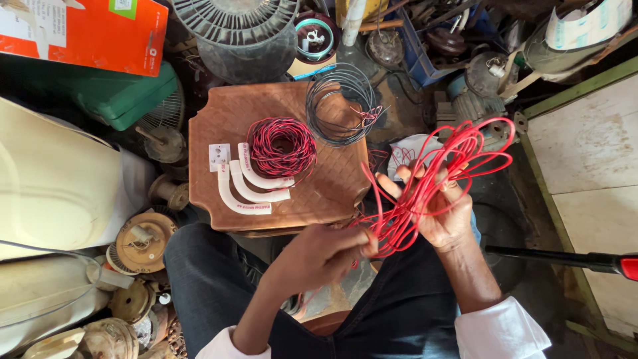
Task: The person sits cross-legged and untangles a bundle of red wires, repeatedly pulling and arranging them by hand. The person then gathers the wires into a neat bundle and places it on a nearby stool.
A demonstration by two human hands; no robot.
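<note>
The right hand [444,211] is spread inside a loose bundle of thin red plastic-coated wire [458,156], its fingers holding the loops apart just right of the brown square plastic stool top [226,119]. The left hand [325,252] pinches the lower strands of that same wire below the stool's near edge. On the stool lie a tight round coil of twisted red-and-black wire [282,147], 3 curved white plastic pipe bends [249,189] beside a small white square socket plate [218,157], and a grey wire coil [339,103] overhanging its far corner.
</note>
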